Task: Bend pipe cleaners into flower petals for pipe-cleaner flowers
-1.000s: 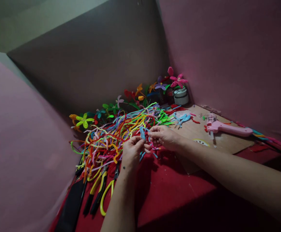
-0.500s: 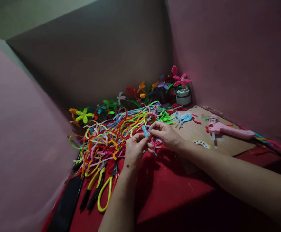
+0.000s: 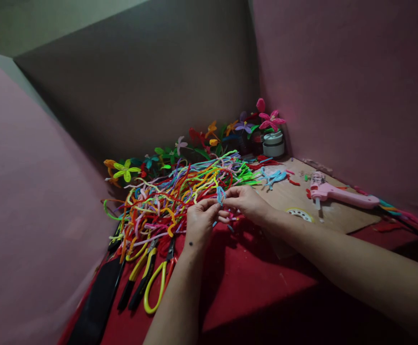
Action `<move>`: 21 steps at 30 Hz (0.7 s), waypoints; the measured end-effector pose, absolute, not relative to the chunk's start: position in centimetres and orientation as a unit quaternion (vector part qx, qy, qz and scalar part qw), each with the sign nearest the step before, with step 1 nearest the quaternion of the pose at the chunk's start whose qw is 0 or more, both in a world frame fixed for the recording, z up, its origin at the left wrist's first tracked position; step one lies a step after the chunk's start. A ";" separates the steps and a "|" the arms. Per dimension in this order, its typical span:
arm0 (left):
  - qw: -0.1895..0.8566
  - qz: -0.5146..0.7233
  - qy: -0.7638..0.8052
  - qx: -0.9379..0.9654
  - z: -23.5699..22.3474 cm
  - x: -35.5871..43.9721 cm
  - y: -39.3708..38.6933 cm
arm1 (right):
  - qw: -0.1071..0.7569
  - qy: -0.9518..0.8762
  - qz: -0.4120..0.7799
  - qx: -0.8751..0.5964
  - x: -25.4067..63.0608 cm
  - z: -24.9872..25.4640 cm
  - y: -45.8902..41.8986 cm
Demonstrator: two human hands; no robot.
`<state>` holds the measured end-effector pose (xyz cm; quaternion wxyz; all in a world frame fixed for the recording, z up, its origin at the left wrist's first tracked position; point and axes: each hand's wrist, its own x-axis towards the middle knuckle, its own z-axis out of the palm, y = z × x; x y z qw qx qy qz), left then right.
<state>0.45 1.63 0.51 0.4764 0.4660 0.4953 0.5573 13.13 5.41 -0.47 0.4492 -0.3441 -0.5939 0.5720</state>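
A light blue pipe cleaner [image 3: 220, 194], bent into narrow loops, stands up between my fingertips. My left hand [image 3: 203, 219] pinches its lower end from the left. From the right, my right hand [image 3: 243, 202] closes thumb and finger on the same piece, touching the left fingertips. Just behind my hands spreads a big heap of colourful pipe cleaners [image 3: 158, 206]. More light blue bent pieces [image 3: 274, 178] lie on the cardboard to the right. Small pink and blue bits beneath my hands are partly hidden.
Yellow-handled scissors [image 3: 154, 290] and yellow-black pliers [image 3: 139, 278] lie front left. A pink glue gun [image 3: 338, 192] and a tape roll [image 3: 299, 214] rest on the cardboard [image 3: 352, 218]. Pipe-cleaner flowers [image 3: 125, 170] line the back, near a white-grey container [image 3: 273, 143]. Red cloth [image 3: 252, 278] covers the table.
The blue piece has turned more upright and its loops now show above my fingertips. My right hand has shifted slightly, bringing both sets of fingertips together.
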 end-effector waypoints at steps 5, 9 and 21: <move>0.461 0.567 0.493 0.472 0.6 0.7 1.4 | 0.471 -0.547 0.624 -0.299 13.3 -0.2 5.3; 0.462 0.574 0.480 0.477 0.3 0.8 1.5 | 0.490 -0.522 0.632 -0.295 13.2 -0.7 5.5; 0.434 0.600 0.473 0.477 -0.4 1.4 1.6 | 0.538 -0.488 0.615 -0.308 12.8 -0.6 5.6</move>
